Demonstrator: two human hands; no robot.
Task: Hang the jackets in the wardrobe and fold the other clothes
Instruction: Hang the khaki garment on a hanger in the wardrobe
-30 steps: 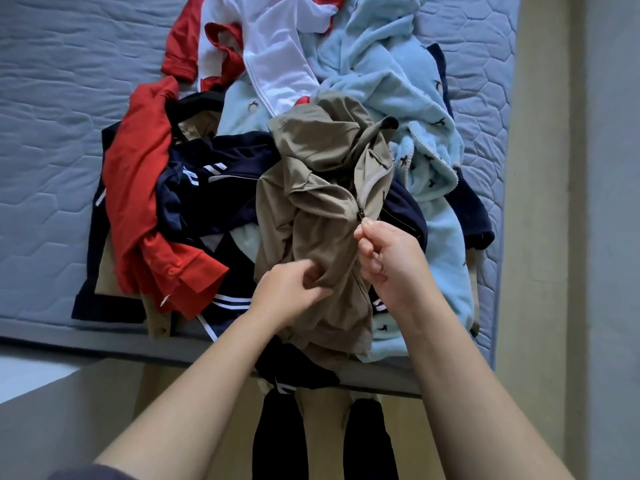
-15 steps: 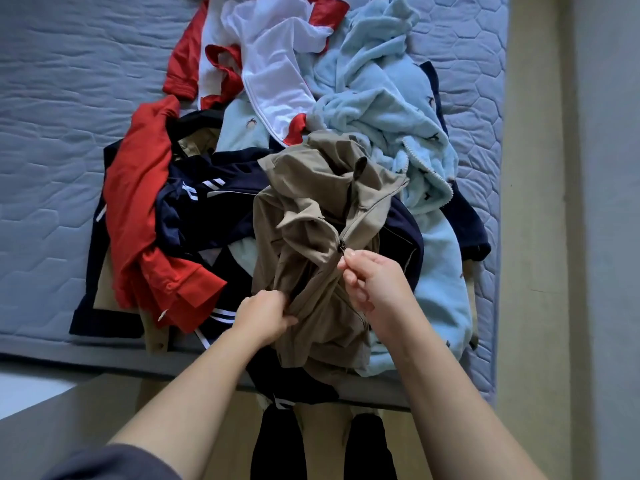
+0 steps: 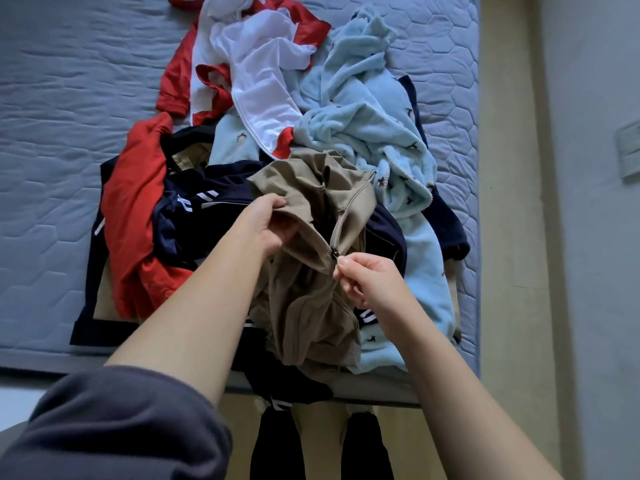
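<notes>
A crumpled khaki jacket with a zipper lies on top of a heap of clothes at the near edge of the bed. My left hand grips a fold of its upper fabric. My right hand pinches the jacket at the zipper slider. Around it lie a navy jacket with white stripes, a red garment, a light blue fleece and a white and red top.
The clothes rest on a blue-grey quilted mattress, whose near edge runs across the lower view. A pale wall stands close on the right. My legs and a wooden floor show below the bed edge.
My left hand has let go of the lower fabric and moved up to grip a higher fold. My right hand stays pinched at the zipper. The camera has tilted toward the pile.
</notes>
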